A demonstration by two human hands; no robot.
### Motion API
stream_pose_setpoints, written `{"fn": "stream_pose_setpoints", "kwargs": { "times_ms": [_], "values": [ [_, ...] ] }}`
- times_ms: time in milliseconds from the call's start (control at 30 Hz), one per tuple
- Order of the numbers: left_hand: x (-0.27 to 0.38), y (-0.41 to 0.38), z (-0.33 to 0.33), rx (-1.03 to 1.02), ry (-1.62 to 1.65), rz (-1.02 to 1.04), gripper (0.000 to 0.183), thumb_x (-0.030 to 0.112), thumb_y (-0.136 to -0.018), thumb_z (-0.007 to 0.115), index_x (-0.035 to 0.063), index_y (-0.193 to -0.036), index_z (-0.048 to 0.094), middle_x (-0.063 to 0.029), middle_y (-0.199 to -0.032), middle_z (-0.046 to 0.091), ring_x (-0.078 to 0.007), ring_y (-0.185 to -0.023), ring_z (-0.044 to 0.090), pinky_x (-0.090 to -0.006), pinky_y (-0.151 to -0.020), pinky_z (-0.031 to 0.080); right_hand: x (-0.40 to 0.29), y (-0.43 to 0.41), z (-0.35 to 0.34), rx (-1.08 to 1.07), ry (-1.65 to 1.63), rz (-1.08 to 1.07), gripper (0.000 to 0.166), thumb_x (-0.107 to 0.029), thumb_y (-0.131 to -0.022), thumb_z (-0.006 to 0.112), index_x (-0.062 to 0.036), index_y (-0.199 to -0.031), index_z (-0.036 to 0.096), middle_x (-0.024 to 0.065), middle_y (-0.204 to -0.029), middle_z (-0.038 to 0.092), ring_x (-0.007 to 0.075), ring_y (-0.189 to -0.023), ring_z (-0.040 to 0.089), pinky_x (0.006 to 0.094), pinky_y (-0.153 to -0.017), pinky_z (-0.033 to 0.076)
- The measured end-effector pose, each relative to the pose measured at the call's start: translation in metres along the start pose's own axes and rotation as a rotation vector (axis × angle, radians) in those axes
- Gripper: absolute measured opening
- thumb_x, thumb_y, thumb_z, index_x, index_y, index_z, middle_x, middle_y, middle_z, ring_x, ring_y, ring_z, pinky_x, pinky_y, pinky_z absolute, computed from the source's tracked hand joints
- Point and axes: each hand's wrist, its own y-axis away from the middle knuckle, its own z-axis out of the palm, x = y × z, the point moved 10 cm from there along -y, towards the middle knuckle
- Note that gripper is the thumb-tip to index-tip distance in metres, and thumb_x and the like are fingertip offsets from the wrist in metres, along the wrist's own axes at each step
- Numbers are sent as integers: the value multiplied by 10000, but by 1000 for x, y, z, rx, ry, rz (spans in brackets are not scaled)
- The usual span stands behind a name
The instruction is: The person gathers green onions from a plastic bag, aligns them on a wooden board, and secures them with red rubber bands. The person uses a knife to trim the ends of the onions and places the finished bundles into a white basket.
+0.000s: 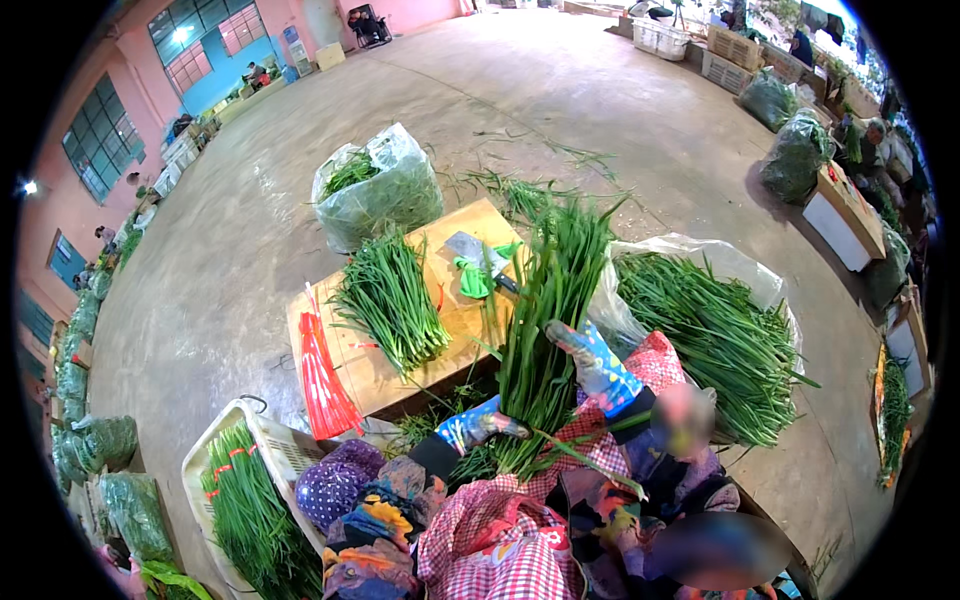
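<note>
A loose bunch of long flat green leaves [551, 300], apparently garlic chives, stands tilted over my lap. My left hand [480, 427], in a blue patterned glove with a dirty palm, grips it low down, near the stem ends. Beside the bunch on its right is my right hand [596, 367], gloved alike, its fingers extended toward the leaves without closing around them. Ahead, a wooden board [465, 217] carries a trimmed bundle of chives [394, 300], a cleaver [480, 255] with a dark handle, a green tie or cloth [472, 279] and red plastic strips [322, 382].
To my right, an open clear bag [697, 247] holds many chives. Another filled plastic bag [382, 202] stands beyond the board. At lower left, a white plastic crate [240, 420] contains red-tied bundles. Loose leaves [517, 191] litter the concrete floor. Bags and boxes line both sides; people sit farther off.
</note>
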Motion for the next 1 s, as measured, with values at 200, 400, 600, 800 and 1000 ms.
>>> {"fn": "stream_pose_setpoints", "kwargs": {
  "times_ms": [200,400,600,800,1000],
  "values": [
    [-2,-6,-1,23,-187,-44,625,183,-801,676,10,-1338,407,-134,-1174,593,-212,-1001,600,-339,-890,468,-2,-12,17,-41,-53,31,425,-124,-793,723,-10,-1162,545,76,-1036,643,139,-914,627,293,-805,521],
    [14,-20,-40,145,-272,-20,644,183,-792,689,15,-1343,401,-130,-1168,596,-197,-990,599,-326,-882,466,-14,-45,36,-122,68,56,353,-71,-789,687,8,-1117,582,64,-1004,653,136,-842,630,293,-754,523],
    [97,-6,-144,336,171,232,669,156,-796,698,38,-1366,368,-103,-1193,575,-166,-1044,549,-315,-921,434,-84,-107,75,-333,24,-183,332,-14,-785,667,1,-1108,596,60,-985,668,119,-864,624,287,-795,512],
    [152,-22,-191,337,-40,123,748,490,-885,520,-61,-1363,354,-159,-1391,413,-245,-1271,424,-368,-1062,327,-111,-160,86,-512,400,-505,327,-36,-774,713,11,-1084,620,60,-1033,669,89,-912,599,263,-828,498],
    [146,-59,-197,247,140,402,610,274,-892,552,-17,-1371,311,-142,-1264,459,-223,-1138,452,-337,-990,353,-66,-188,47,-478,447,-294,490,-88,-740,751,-7,-1181,554,60,-1077,652,93,-911,581,270,-828,480]
  ]
}}
